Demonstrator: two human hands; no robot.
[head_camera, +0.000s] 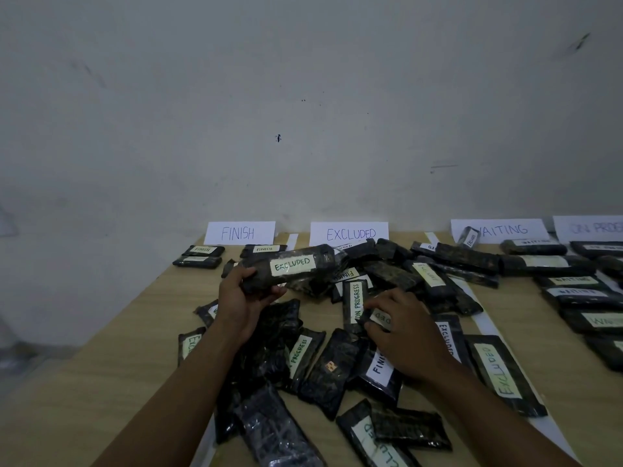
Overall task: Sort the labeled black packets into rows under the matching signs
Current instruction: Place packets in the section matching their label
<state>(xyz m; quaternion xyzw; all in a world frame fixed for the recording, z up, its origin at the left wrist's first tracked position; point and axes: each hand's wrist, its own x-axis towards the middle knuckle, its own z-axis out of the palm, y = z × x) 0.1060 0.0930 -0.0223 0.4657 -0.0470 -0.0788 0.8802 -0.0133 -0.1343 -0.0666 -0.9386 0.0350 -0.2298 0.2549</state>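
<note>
firstly, the lighting is dim, so several labels are reading poorly. the on progress sign (593,227) is being cut off by the right frame edge, and the first letter of the waiting sign (502,229) is being hidden by a small packet (469,237) leaning against it. the finish sign (240,232) and the excluded sign (350,234) are standing in full view at the far edge of the worktop (118,348). the packets nearest the camera are running out of the bottom edge, and some in the loose pile (303,358) are lying label down.

the left hand (241,298) is gripping the held packet (293,266) at its left end, fingers and thumb curled round it. this packet is being carried above the pile, in front of the excluded sign. its long axis is running left to right, with the right end tilted slightly up and away. its label, reading "excluded", is facing the camera the right way up.

the right hand (404,328) is lying on the middle of the pile, fingers and thumb bent round a second packet (381,318). only the letters "ded" are showing there, upside down; the rest is being covered by the hand.

a few finish packets (204,250) are lying crosswise under their sign, and a waiting row (569,281) is lying crosswise at the right.
</note>
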